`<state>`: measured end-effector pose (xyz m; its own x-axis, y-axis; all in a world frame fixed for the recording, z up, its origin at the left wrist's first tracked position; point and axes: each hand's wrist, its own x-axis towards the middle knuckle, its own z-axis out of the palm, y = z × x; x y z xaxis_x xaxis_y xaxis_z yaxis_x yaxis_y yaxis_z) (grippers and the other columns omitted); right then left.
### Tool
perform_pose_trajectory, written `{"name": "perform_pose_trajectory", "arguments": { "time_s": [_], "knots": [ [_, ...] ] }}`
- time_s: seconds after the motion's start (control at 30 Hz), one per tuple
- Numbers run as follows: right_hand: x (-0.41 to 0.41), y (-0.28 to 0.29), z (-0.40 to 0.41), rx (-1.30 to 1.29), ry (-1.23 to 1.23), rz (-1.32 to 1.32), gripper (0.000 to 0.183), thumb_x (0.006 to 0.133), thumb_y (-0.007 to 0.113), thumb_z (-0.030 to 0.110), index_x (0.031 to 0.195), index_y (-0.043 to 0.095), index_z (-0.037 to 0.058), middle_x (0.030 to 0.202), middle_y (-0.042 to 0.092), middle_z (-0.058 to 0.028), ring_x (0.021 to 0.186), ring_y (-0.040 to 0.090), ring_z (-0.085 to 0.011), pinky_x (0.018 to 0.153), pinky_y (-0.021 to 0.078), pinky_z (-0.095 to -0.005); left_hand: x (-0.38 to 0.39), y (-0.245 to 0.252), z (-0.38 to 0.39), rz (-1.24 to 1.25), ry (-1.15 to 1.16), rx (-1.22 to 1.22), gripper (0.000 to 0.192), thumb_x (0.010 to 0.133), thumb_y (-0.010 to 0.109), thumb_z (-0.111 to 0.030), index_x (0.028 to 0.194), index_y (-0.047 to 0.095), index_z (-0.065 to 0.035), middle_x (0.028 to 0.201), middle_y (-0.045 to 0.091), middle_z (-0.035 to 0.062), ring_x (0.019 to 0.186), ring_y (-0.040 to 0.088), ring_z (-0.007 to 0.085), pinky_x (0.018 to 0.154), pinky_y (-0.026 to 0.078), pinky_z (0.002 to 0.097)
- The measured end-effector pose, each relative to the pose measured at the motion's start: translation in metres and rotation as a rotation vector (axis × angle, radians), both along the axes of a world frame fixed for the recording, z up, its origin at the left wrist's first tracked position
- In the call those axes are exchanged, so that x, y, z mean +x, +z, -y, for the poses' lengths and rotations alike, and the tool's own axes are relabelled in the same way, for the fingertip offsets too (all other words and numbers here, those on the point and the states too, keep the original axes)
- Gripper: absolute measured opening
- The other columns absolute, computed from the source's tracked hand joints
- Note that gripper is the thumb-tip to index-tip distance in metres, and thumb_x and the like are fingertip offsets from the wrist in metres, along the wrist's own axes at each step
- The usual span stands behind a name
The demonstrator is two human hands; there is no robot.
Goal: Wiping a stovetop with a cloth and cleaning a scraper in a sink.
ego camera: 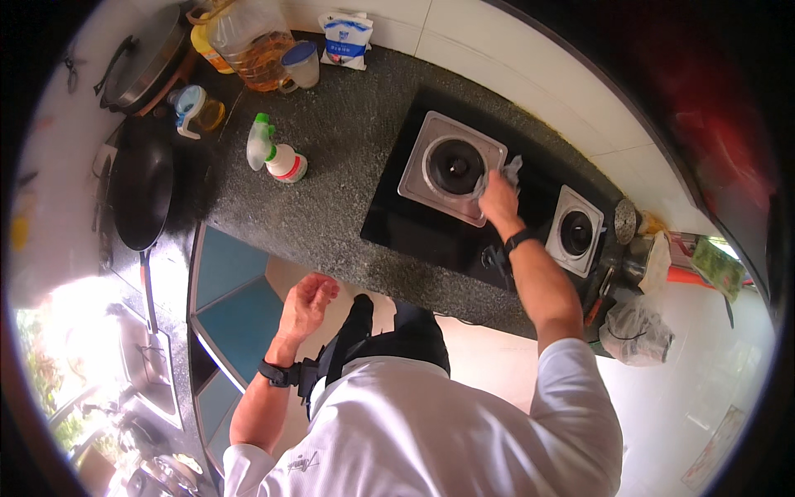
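Note:
My right hand (499,197) is closed on a crumpled greyish cloth or wipe (513,171), at the right edge of the large burner's steel plate (413,177). That burner sits in a black glass cooktop (397,214), with a smaller burner (576,232) to its right. My left hand (308,304) hangs in front of the counter edge, fingers curled, and appears to hold nothing. On the granite counter (335,155), left of the cooktop, stands a white spray bottle (287,163) with a green-trimmed trigger head.
A dark wok (141,192), a lidded pan (146,59), an oil jug (208,113), a large plastic bottle (251,53) and a lidded cup (302,65) stand left. A white-blue packet (346,40) leans near the tiled wall. A plastic bag (636,332) hangs at the right end.

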<state>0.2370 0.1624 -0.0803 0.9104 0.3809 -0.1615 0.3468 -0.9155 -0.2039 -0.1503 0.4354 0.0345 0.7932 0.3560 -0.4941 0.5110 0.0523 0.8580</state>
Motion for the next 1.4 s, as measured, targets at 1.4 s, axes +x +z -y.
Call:
{"name": "perform_pose_trajectory", "arguments": {
  "time_s": [1.4],
  "knots": [
    [-0.032, 0.006, 0.01, -0.008, 0.007, 0.002, 0.027, 0.097, 0.051, 0.019, 0.123, 0.049, 0.011, 0.103, 0.066, -0.024, 0.097, 0.064, -0.0457, 0.081, 0.0502, -0.0567, 0.046, -0.024, 0.004, 0.033, -0.156, 0.01, 0.023, 0.103, 0.054, -0.019, 0.103, 0.064, 0.0017, 0.089, 0.068, 0.0051, 0.085, 0.063, 0.0133, 0.078, 0.052, 0.0294]
  ]
}}
